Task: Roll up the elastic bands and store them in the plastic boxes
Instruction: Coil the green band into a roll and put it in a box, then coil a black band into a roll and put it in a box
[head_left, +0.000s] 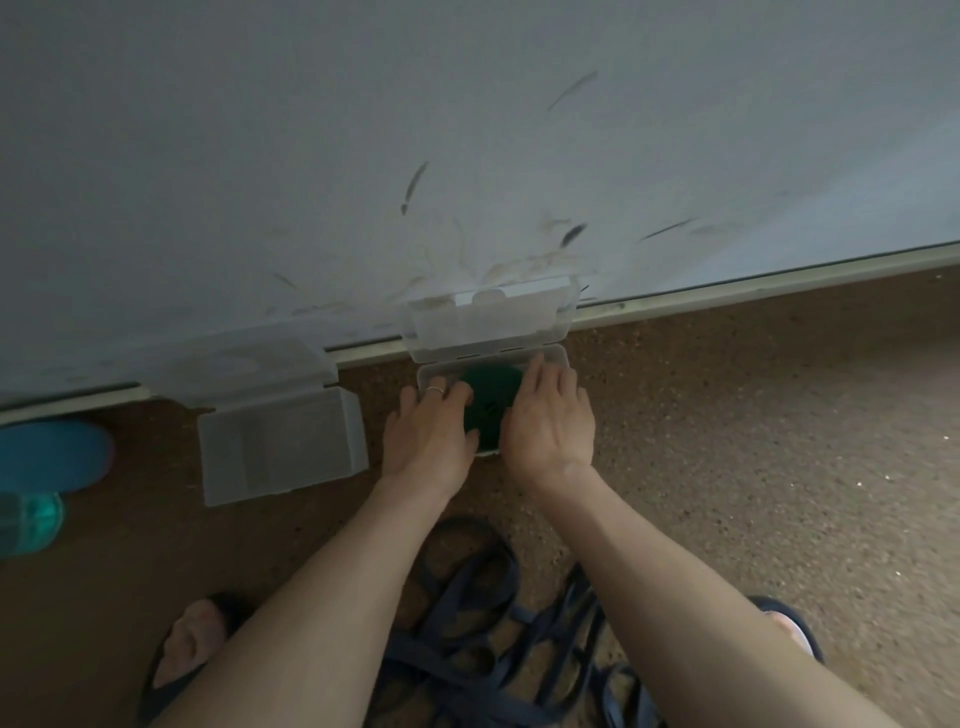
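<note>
where the brown speckled floor (727, 441) meets the scuffed grey wall (467, 130), everything sits in a loose row. farthest left lies a blue oval lid or dish (52, 454), with a teal translucent container (28, 522) just below it, cut by the frame edge. next comes an open clear plastic box (280, 444), its lid (244, 364) leaning back against the wall; whether anything lies inside is hard to tell. right beside it is a second clear plastic box (550, 356), also open, its lid (488, 319) propped upright against the wall.

inside this second box lies the green rolled band (491, 400), filling the middle of the tray. the left hand (428, 434), a ring on one finger, rests on the left side of the roll with fingers curled down over its edge. the right hand (550, 421) lies on the right side, fingers nearly straight and close together, flat against the roll and the box's right rim. both hands press on the band from either side; neither is spread wide.

nearer the person, between the two forearms, a tangle of dark blue bands (498, 623) lies loose on the floor. a sandalled foot (192, 644) shows at lower left and another (789, 631) at lower right.
</note>
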